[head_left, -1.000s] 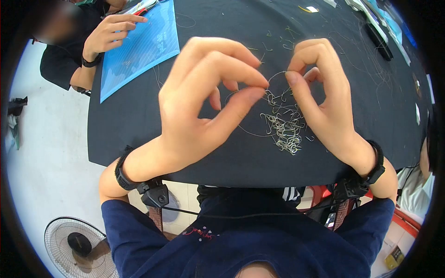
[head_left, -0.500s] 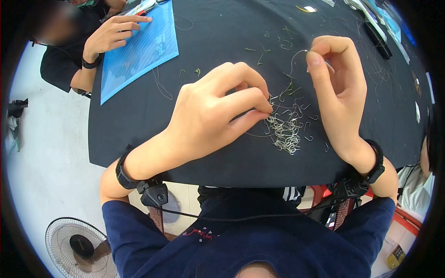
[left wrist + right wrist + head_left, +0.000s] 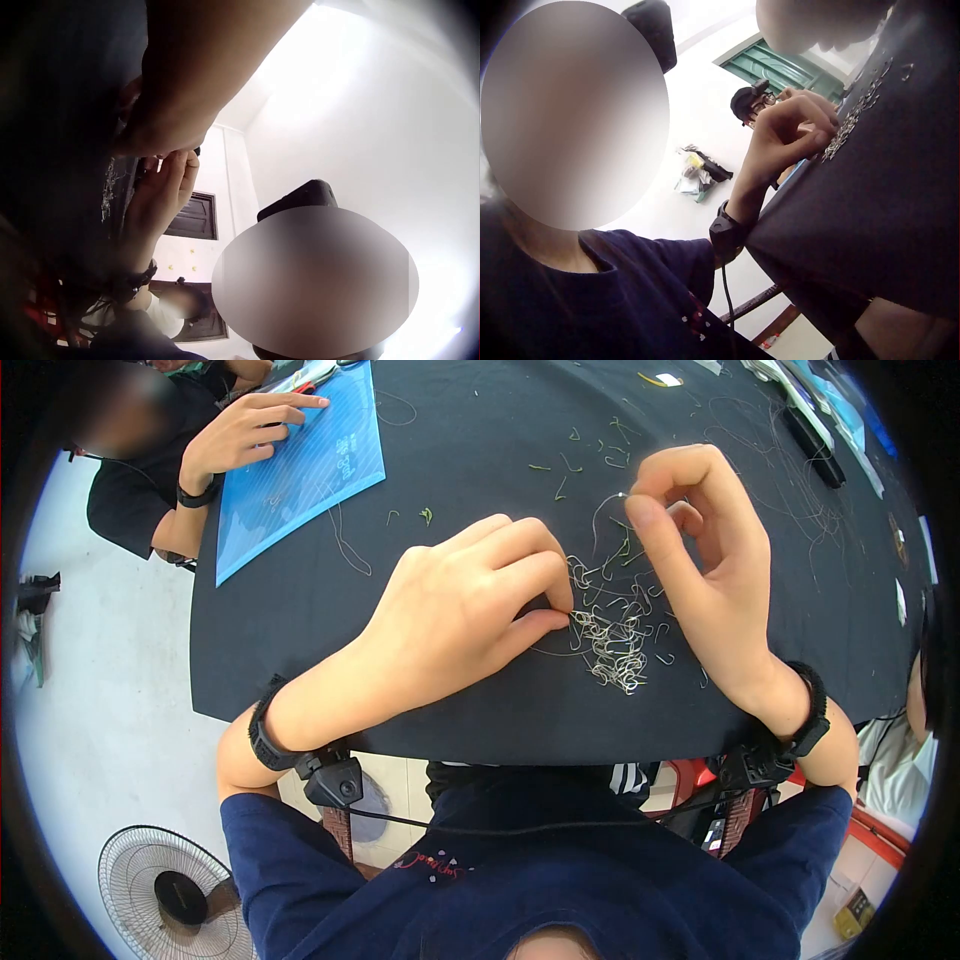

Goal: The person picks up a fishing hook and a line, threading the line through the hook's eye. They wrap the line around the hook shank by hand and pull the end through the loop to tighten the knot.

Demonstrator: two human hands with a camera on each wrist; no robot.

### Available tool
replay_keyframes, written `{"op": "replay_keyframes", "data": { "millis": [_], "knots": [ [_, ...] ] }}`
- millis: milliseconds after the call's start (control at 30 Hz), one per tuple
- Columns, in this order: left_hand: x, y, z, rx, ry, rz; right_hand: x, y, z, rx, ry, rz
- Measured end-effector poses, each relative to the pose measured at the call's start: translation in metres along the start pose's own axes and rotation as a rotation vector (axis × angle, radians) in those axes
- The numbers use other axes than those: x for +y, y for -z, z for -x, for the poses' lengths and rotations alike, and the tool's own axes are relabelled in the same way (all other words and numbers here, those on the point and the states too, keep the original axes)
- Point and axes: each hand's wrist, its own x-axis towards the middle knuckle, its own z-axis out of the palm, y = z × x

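Note:
A pile of small metal hooks (image 3: 618, 650) lies on the black table, also visible in the right wrist view as hooks (image 3: 847, 129). My left hand (image 3: 475, 595) is at the pile's left edge, thumb and index finger pinched together at the hooks; whether a hook is between them cannot be made out. Above and right of the pile, my right hand (image 3: 712, 560) pinches the end of a thin clear line (image 3: 597, 520), which curves down toward the hooks. In the left wrist view the right hand (image 3: 161, 202) shows beyond the dark left forearm.
Green line scraps (image 3: 560, 488) lie beyond the pile. A blue plastic folder (image 3: 300, 480) is at the far left under another person's hand (image 3: 240, 435). Tangled line (image 3: 800, 500) and a black case (image 3: 815, 450) are at the right; a fan (image 3: 180, 895) stands lower left.
My left hand has moved down from the line to the hooks, turning palm down. My right hand rose to the right with the line, then came back slightly left and down.

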Motion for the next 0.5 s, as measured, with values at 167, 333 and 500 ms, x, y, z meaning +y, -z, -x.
{"op": "replay_keyframes", "data": {
  "millis": [167,333,500],
  "knots": [
    [0.0014,0.0009,-0.0003,-0.042,0.094,0.122,0.0003,-0.0009,0.0007,-0.055,0.006,0.039],
    [0.0015,0.0002,-0.0001,-0.043,0.111,0.138,-0.0017,-0.0004,0.0005,-0.076,0.001,0.047],
    [0.0042,0.0017,-0.0017,-0.027,0.183,0.206,-0.0013,-0.0006,0.0004,-0.07,0.004,0.046]
  ]
}}
